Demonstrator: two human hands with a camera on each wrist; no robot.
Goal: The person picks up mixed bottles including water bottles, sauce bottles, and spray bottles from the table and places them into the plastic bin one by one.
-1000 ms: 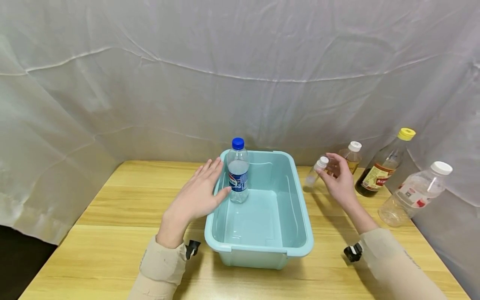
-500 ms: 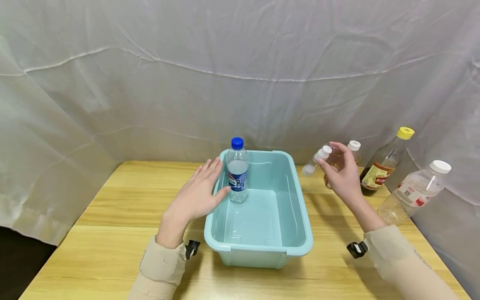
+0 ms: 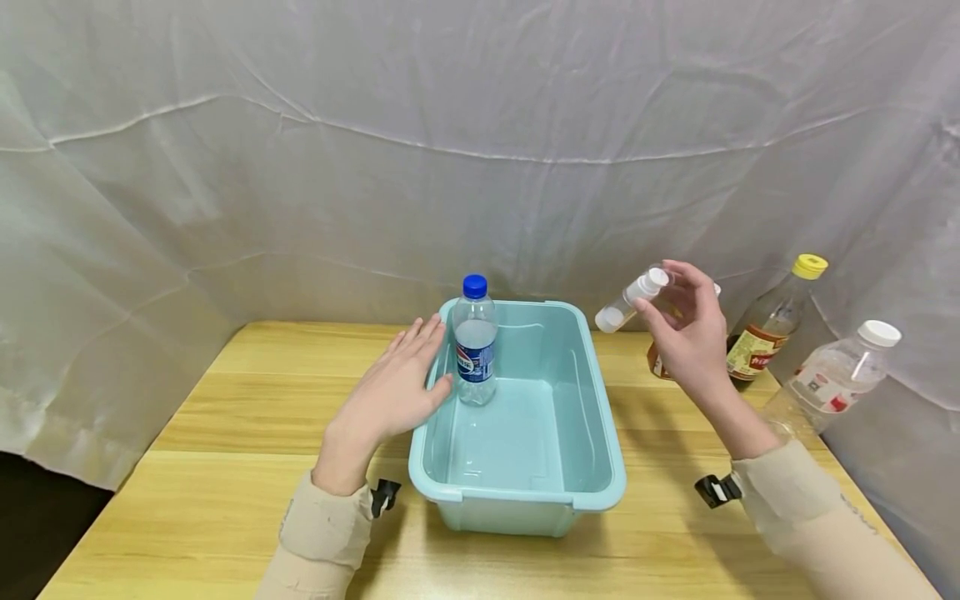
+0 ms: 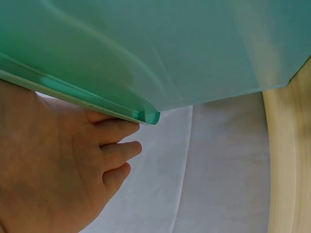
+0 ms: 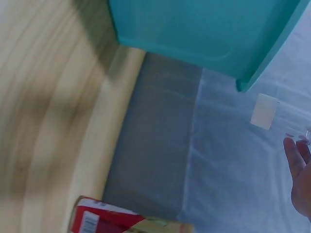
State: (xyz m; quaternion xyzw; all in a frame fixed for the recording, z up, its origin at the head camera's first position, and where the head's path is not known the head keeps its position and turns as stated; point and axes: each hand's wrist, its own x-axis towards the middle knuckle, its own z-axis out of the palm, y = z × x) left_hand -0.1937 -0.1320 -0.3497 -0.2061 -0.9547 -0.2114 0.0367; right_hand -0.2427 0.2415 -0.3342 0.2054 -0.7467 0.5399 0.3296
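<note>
My left hand (image 3: 393, 379) lies flat along the left rim of a light blue plastic tub (image 3: 517, 501), fingers extended. In the left wrist view its fingers (image 4: 119, 153) stick out just under the tub's rim. Inside the tub, by the left wall, stands a clear Pepsi bottle (image 3: 476, 363) with a blue cap. My right hand (image 3: 693, 333) pinches a small clear bottle with a white neck (image 3: 633, 298) between thumb and fingers at its top. The small bottle hangs tilted above the table, right of the tub, its base pointing lower left. Its pale base section (image 5: 264, 111) shows in the right wrist view.
Behind my right hand is an amber bottle (image 3: 657, 362), mostly hidden. Farther right stand a dark sauce bottle (image 3: 757, 350) with a yellow cap and a large clear bottle (image 3: 840, 383) with a white cap. A grey curtain (image 3: 450, 208) hangs behind the wooden table (image 3: 225, 467).
My right hand has lifted the small clear bottle off the table, up and slightly left, and it now tilts more. The left hand and the tub have stayed in place.
</note>
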